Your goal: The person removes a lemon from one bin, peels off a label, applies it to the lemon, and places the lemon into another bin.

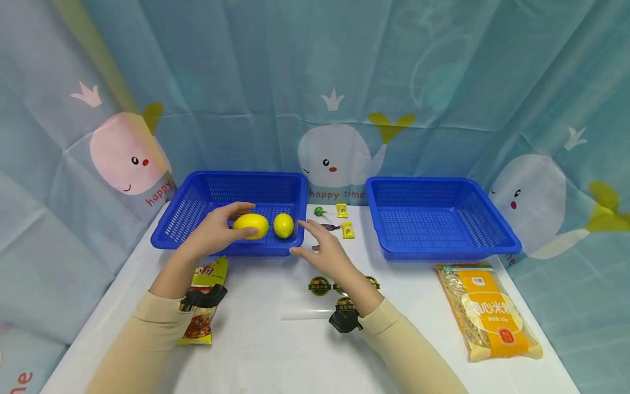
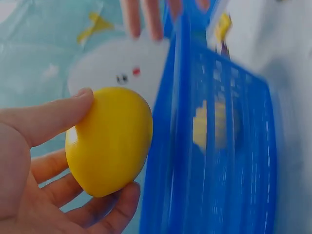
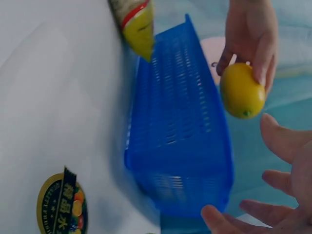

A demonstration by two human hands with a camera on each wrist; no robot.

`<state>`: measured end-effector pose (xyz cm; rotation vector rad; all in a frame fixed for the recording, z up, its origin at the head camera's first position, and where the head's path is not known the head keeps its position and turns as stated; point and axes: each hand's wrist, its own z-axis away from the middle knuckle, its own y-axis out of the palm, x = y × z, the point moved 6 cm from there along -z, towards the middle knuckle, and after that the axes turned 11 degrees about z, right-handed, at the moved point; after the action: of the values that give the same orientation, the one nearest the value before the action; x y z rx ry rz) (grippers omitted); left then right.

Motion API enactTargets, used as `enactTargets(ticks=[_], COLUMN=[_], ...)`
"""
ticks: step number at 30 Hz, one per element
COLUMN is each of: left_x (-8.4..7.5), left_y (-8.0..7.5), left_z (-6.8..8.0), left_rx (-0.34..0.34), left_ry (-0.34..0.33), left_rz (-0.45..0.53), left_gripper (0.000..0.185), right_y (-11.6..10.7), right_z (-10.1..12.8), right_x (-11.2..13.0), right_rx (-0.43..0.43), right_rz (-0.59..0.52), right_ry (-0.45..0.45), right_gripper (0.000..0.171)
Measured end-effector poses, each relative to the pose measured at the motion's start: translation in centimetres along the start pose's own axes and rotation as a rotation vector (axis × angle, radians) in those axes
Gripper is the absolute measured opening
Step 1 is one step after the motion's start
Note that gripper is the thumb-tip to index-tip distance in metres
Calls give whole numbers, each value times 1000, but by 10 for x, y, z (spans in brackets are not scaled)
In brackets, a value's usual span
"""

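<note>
The left hand is wrapping its fingers around a smooth, egg-shaped yellow lemon, thumb on top and the other fingers curling underneath, holding it over the left blue basket. Just past those fingertips a second, rounder lemon is lying inside the basket against its near wall. The right hand is hovering with its fingers spread and released, grasping nothing, just outside the basket's right corner.

Beyond the right fingers, small yellow candy packets and a green lollipop are lying on the white surface; under that wrist, round gold-and-black stickers are showing. A snack packet is lying beneath the left forearm, and a bag of noodles is sitting well off to the right, in front of a second blue basket.

The baskets are rigid plastic mesh. The left wrist view is showing the lemon's glossy skin up close; the right wrist view is showing its greenish tip and the basket's outer wall, which the head view is hiding.
</note>
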<state>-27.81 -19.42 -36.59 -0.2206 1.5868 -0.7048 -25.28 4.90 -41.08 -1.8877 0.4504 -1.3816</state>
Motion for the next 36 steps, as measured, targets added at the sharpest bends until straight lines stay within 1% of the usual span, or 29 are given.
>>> enactTargets(ticks=[5,10,12,17,20,22,27,32,34,36], left_x=[-17,-30,-34,-39,-40,-41,-44,-47,-46,-45], left_y=[23,43,51,69,79,85,98,109,112,115], left_z=[10,16,18,18,18,19,21,21,21,21], left_rx=[-6,-29,-33,-12,0,3,16,34,33,23], left_ry=[10,1,-2,28,36,28,-2,-21,-29,-36], left_rz=[41,98,138,238,277,288,317,371,383,391], left_gripper=[65,64,62,58,58,57,54,61,63,61], right_y=[-10,-17,-19,-21,-22,-23,-24,-31,-34,-37], right_z=[12,22,26,34,39,42,50,59,61,63], right_x=[12,16,16,15,13,11,8,3,0,-3], right_rx=[-62,-100,-117,-171,-192,-196,-166,-176,-180,-178], right_rz=[-77,-128,-146,-189,-218,-245,-285,-315,-313,-308], right_ry=[-80,-96,-96,-121,-129,-142,-168,-129,-114,-107], right_gripper=[65,67,68,67,65,63,52,51,52,53])
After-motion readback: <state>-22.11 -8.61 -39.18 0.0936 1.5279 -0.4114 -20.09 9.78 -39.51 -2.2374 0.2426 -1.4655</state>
